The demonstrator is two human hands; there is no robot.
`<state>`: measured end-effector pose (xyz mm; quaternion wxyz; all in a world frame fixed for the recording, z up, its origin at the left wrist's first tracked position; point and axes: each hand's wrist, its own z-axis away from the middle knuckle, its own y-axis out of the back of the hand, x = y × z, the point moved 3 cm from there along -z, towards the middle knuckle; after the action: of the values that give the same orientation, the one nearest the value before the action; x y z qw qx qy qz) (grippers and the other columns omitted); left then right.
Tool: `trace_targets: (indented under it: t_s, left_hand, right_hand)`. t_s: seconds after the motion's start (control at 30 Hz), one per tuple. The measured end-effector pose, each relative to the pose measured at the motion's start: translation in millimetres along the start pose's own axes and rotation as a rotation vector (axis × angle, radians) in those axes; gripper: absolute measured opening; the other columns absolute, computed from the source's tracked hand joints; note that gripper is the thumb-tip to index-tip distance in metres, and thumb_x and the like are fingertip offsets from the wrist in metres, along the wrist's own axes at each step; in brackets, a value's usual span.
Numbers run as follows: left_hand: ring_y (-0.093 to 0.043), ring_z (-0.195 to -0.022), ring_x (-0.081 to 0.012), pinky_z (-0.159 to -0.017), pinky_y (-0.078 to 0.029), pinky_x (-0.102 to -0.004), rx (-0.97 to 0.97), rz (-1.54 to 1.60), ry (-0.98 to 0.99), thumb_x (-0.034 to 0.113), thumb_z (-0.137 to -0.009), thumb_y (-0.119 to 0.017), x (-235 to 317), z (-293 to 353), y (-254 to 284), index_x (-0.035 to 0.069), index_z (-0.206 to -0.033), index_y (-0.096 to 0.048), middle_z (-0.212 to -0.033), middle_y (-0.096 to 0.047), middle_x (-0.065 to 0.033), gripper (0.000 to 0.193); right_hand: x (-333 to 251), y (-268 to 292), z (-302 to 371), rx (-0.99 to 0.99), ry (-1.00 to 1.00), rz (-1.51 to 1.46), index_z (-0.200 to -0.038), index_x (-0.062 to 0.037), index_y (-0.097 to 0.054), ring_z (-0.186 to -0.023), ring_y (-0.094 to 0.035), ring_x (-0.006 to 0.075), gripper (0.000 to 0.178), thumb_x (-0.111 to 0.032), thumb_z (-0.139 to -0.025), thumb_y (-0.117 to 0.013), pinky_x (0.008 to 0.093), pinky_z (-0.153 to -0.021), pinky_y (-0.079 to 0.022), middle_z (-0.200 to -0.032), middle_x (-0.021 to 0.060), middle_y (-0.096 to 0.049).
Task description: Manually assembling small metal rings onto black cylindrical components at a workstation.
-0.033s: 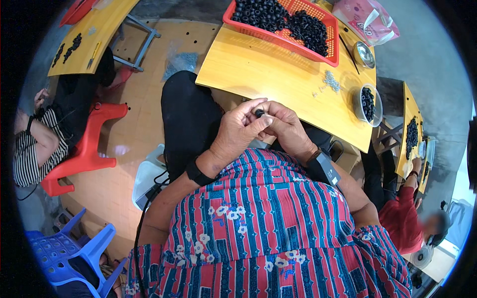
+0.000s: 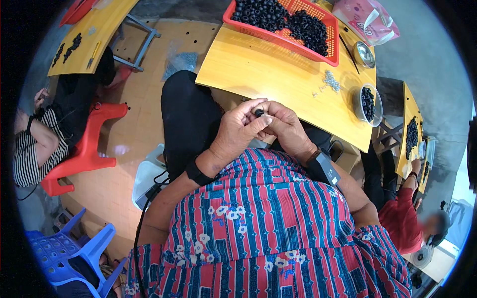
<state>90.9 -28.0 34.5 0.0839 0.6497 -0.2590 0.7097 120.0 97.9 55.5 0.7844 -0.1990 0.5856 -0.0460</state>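
Note:
Above my lap, my left hand [image 2: 237, 127] and my right hand [image 2: 285, 124] come together, fingertips closed around one small black round part [image 2: 259, 113]. Its far side and most of the fingertips' contact are hidden. Just beyond, on the yellow table [image 2: 268, 64], a red plastic basket [image 2: 281, 38] holds many black ring-shaped parts [image 2: 308, 31]. A small heap of tiny clear or silvery pieces [image 2: 332, 81] lies to the right. Beside that heap, near the table's right edge, a clear round tub [image 2: 378, 110] contains more black parts.
A metal bowl [image 2: 364, 54], a dark thin stick [image 2: 349, 53] and a pink bag [image 2: 366, 21] are at the table's far right. On the left, a person in stripes sits on a red stool [image 2: 94, 139]. Another person in a red top [image 2: 400, 224] works at right. A blue chair [image 2: 74, 253] stands lower left.

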Motion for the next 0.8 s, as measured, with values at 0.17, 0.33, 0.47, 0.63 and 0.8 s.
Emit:
trace_targets:
  t_s: [0.17,0.33,0.47,0.63,0.8]
  left_hand:
    - [-0.054,-0.067,-0.0050,-0.058,-0.049,-0.0190,-0.004,0.051,0.040,0.016,-0.086,-0.063,3,3,0,-0.006,-0.119,-0.053,-0.081,-0.058,-0.0032,0.041]
    - [-0.052,-0.071,-0.0048,-0.060,-0.046,-0.0186,-0.027,-0.045,0.040,0.012,-0.089,-0.058,6,2,0,-0.005,-0.124,-0.048,-0.088,-0.058,-0.0029,0.040]
    - [-0.052,-0.068,-0.0044,-0.058,-0.045,-0.0182,-0.007,-0.078,0.029,0.011,-0.089,-0.058,7,3,0,-0.004,-0.123,-0.049,-0.086,-0.057,-0.0024,0.039]
    - [-0.050,-0.066,-0.0040,-0.056,-0.044,-0.0177,0.044,-0.144,-0.029,0.010,-0.088,-0.058,11,2,-2,-0.004,-0.121,-0.052,-0.081,-0.056,-0.0010,0.036]
    - [-0.052,-0.079,-0.0062,-0.069,-0.046,-0.0194,-0.009,-0.137,-0.084,0.009,-0.088,-0.058,16,4,-1,-0.004,-0.125,-0.047,-0.093,-0.056,-0.0040,0.041]
  right_hand:
    - [2,1,1,0.008,-0.016,0.044,-0.108,-0.0029,-0.053,-0.073,-0.050,0.0061,0.018,-0.013,-0.093,-0.048,0.0191,-0.063,-0.042,-0.090,0.0014,-0.056]
    - [0,-1,0,0.059,-0.021,0.038,-0.107,-0.0028,-0.052,-0.076,-0.052,0.0068,0.018,-0.012,-0.093,-0.048,0.0200,-0.066,-0.044,-0.091,0.0017,-0.056]
    - [-1,-4,-1,0.044,-0.004,0.029,-0.105,-0.0027,-0.052,-0.077,-0.053,0.0073,0.015,-0.011,-0.093,-0.047,0.0209,-0.067,-0.045,-0.091,0.0019,-0.055]
    - [0,-4,-2,0.047,0.008,0.004,-0.104,-0.0028,-0.052,-0.077,-0.053,0.0072,0.014,-0.010,-0.094,-0.046,0.0211,-0.067,-0.045,-0.091,0.0021,-0.055]
    - [-11,-2,-1,0.060,0.254,0.399,-0.106,-0.0016,-0.052,-0.077,-0.054,0.0120,0.018,-0.011,-0.090,-0.050,0.0259,-0.068,-0.046,-0.086,0.0043,-0.054]
